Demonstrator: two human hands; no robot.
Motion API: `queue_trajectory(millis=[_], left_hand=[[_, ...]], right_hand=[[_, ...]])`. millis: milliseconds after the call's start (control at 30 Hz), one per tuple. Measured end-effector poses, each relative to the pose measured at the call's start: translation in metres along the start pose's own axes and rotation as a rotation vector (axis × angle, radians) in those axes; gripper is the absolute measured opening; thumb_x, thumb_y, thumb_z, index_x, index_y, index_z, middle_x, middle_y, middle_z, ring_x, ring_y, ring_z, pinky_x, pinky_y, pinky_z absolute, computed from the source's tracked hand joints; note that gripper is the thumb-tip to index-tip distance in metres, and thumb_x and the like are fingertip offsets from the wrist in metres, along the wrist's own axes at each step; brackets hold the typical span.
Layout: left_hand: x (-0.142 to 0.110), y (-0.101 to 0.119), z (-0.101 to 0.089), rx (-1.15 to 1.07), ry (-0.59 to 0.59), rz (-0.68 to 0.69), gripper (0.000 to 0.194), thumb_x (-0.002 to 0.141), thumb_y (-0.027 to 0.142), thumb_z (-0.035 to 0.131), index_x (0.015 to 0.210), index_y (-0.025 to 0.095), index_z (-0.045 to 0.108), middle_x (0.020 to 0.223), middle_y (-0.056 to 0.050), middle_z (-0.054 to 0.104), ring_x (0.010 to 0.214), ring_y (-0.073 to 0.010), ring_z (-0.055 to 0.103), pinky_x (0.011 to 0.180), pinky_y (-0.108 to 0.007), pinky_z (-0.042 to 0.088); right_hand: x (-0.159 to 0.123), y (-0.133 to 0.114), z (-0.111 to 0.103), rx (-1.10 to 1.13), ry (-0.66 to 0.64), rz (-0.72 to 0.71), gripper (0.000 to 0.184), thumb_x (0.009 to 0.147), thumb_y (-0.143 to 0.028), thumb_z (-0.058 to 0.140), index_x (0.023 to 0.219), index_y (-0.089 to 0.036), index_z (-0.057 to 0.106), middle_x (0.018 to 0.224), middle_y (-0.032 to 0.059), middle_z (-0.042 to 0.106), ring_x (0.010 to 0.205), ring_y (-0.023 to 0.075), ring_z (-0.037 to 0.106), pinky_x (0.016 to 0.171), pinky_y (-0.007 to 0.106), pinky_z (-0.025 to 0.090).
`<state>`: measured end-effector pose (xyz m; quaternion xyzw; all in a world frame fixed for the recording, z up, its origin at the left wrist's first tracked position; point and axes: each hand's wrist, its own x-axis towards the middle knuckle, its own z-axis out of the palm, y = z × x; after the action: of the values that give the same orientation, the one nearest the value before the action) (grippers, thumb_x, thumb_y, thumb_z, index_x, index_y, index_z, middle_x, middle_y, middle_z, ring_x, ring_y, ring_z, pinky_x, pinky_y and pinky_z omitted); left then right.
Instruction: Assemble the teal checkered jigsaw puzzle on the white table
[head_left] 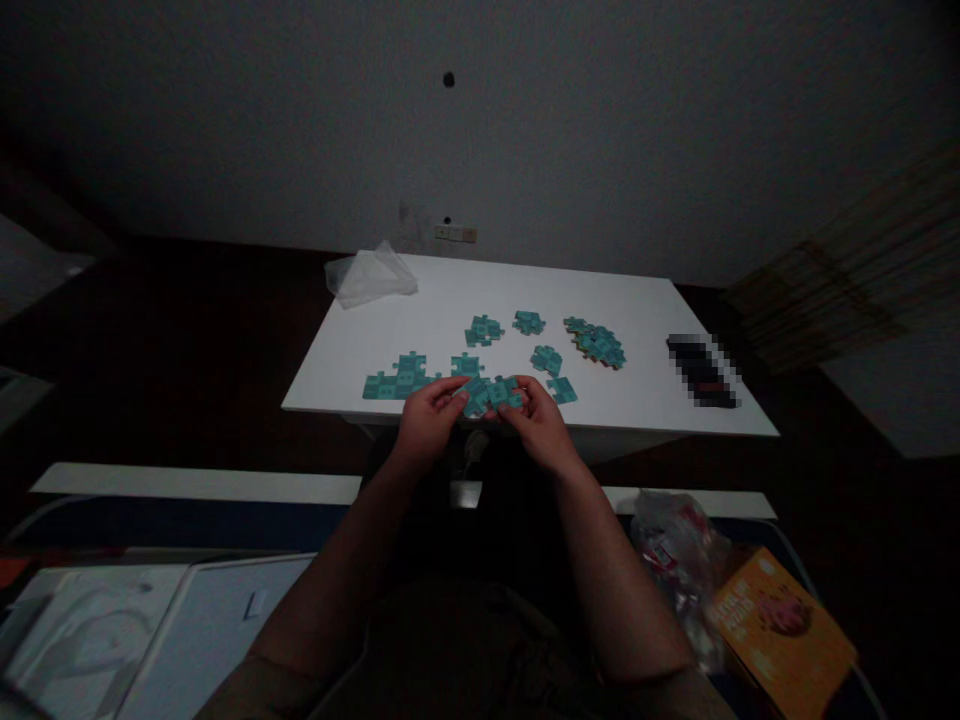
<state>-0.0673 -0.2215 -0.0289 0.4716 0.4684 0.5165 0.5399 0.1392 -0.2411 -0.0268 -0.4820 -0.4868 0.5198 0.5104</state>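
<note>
Your left hand [429, 412] and right hand [541, 425] meet at the near edge of the white desk [450, 300], both grips pinched on a small joined cluster of teal puzzle pieces [491, 393]. Keep the flat card pieces level and press the knobs in squarely, lest they bend. Just left lies an assembled teal strip [397, 378]; loose clusters and a pile of pieces [598, 343] lie beyond. A crumpled clear plastic bag [370, 275] sits at the far left corner.
</note>
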Motion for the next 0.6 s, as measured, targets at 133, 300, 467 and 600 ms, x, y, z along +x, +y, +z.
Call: queue_trajectory(millis=[133, 300, 467, 600], left_hand=[[0.0, -0.002, -0.001, 0.002, 0.018, 0.011, 0.052, 0.082, 0.058, 0.101, 0.116, 0.019, 0.09, 0.122, -0.016, 0.092, 0.114, -0.0354, 0.087, 0.108, -0.054, 0.068], [0.003, -0.007, -0.01, 0.122, 0.071, 0.081, 0.036, 0.092, 0.051, 0.093, 0.116, 0.025, 0.091, 0.122, -0.013, 0.091, 0.109, -0.0327, 0.085, 0.104, -0.053, 0.07], [0.008, -0.004, -0.022, 0.387, 0.097, 0.271, 0.028, 0.102, 0.043, 0.078, 0.123, 0.028, 0.09, 0.118, -0.008, 0.088, 0.095, -0.027, 0.079, 0.095, -0.048, 0.068], [0.011, 0.006, -0.019, 0.504, 0.011, 0.377, 0.026, 0.105, 0.032, 0.068, 0.12, 0.029, 0.089, 0.115, -0.008, 0.085, 0.103, -0.0285, 0.077, 0.101, -0.047, 0.065]], right_hand=[[0.002, 0.004, -0.003, -0.028, 0.066, -0.022, 0.05, 0.084, -0.061, 0.091, 0.12, -0.033, 0.069, 0.097, 0.0004, 0.084, 0.085, 0.0303, 0.086, 0.087, 0.049, 0.072], [0.005, 0.012, -0.022, -0.112, 0.154, -0.03, 0.059, 0.087, -0.062, 0.087, 0.133, -0.033, 0.066, 0.1, 0.0027, 0.082, 0.084, 0.0283, 0.08, 0.08, 0.045, 0.067], [0.008, 0.006, -0.054, -0.492, 0.264, -0.099, 0.043, 0.096, -0.05, 0.076, 0.135, -0.032, 0.071, 0.084, 0.0003, 0.071, 0.076, 0.0281, 0.068, 0.073, 0.043, 0.056], [0.014, -0.005, -0.058, -0.732, 0.162, -0.137, 0.037, 0.099, -0.046, 0.069, 0.131, -0.033, 0.081, 0.088, 0.0042, 0.076, 0.083, 0.035, 0.071, 0.084, 0.052, 0.061]])
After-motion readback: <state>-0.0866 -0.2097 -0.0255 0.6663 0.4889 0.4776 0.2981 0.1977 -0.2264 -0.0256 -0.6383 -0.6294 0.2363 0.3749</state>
